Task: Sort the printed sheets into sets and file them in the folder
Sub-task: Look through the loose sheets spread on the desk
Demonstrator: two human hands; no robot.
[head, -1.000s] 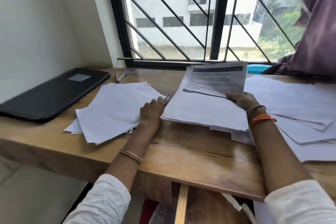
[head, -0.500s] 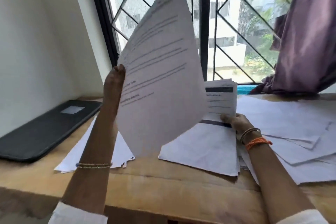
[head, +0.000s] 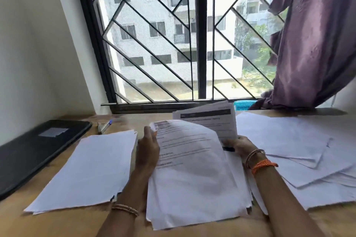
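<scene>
Three spreads of paper lie on the wooden desk [head: 192, 234]. The left hand [head: 147, 152] pinches the top corner of a curled printed sheet [head: 189, 157], which lies over the middle stack [head: 196, 206] at 6 o'clock. The right hand [head: 239, 147] grips the lower edge of a tilted sheaf of printed pages [head: 209, 121] just beyond, toward 12 o'clock. A blank-faced pile [head: 86, 169] rests at 9 o'clock, apart from the left hand. Loose overlapping sheets [head: 300, 152] fan out at 3 o'clock. The black folder [head: 30, 152] lies closed at 10 o'clock, near the pile, with a pen [head: 105, 125] beyond it by the barred window [head: 192, 34]. A purple curtain [head: 316, 34] hangs at 2 o'clock.
</scene>
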